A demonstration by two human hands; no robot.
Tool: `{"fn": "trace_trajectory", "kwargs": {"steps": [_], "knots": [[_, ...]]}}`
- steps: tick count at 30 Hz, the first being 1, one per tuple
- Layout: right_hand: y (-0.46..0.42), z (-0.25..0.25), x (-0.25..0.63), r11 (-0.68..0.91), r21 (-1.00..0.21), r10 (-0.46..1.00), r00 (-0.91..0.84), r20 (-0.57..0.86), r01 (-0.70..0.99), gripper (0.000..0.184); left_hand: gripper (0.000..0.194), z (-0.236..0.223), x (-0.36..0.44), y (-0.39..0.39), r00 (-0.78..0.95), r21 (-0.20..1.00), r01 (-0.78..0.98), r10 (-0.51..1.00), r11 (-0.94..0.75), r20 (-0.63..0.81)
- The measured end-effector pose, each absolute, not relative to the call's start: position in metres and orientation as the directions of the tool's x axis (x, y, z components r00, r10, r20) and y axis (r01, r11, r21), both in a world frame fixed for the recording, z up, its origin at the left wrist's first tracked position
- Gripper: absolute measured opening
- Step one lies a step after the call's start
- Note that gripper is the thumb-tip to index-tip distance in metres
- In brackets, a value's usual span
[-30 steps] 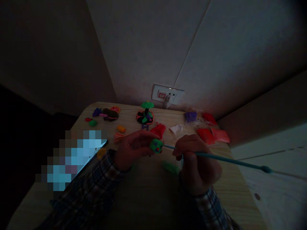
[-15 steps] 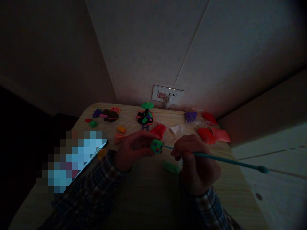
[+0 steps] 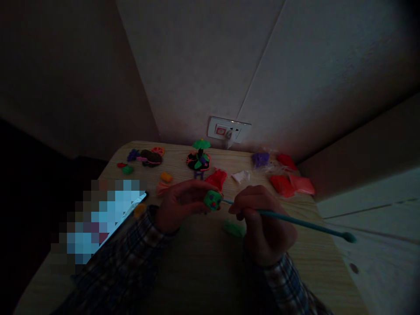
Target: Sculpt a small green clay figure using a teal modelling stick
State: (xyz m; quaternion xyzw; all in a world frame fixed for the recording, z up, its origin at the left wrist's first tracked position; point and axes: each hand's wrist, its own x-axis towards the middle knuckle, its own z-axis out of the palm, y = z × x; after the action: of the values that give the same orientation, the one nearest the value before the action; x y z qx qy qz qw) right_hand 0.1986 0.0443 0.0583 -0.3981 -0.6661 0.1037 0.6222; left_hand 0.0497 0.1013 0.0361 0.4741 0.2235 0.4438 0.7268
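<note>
Between its fingertips my left hand [image 3: 180, 203] pinches a small green clay piece [image 3: 212, 200] with purple and red spots on it. My right hand [image 3: 265, 221] grips a teal modelling tool [image 3: 305, 222] like a pen, its thin tip at the right side of the green piece. The tool's thick rounded end points to the right. Below the hands a pale green lump [image 3: 233, 228] lies on the wooden table [image 3: 315, 271]. Just behind the green piece is a red clay packet [image 3: 217, 178].
At the back stands a clay model with a green top [image 3: 199, 156]. Brown, purple and orange clay shapes [image 3: 150, 158] lie back left. Red clay packets [image 3: 282, 185] and a purple packet [image 3: 260, 159] lie right. A blurred bright screen [image 3: 111, 218] is at left; a wall socket [image 3: 229, 130] sits behind.
My right hand and the teal tool have shifted slightly to the left, with the tool's thick end a little lower. The green clay piece has moved and turned slightly leftward.
</note>
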Motion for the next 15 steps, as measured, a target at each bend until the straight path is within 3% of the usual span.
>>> {"fn": "trace_trajectory", "kwargs": {"steps": [8, 15], "knots": [[0.0443, 0.0639, 0.2035, 0.629, -0.671, 0.614, 0.279, 0.738, 0.393, 0.026, 0.026, 0.0332, 0.0489, 0.1005, 0.518, 0.866, -0.471, 0.847, 0.168, 0.117], [0.0475, 0.0585, 0.2009, 0.600, -0.700, 0.635, 0.301, 0.711, 0.387, 0.028, 0.027, 0.0303, 0.0477, 0.1007, 0.529, 0.871, -0.469, 0.836, 0.145, 0.145]]}}
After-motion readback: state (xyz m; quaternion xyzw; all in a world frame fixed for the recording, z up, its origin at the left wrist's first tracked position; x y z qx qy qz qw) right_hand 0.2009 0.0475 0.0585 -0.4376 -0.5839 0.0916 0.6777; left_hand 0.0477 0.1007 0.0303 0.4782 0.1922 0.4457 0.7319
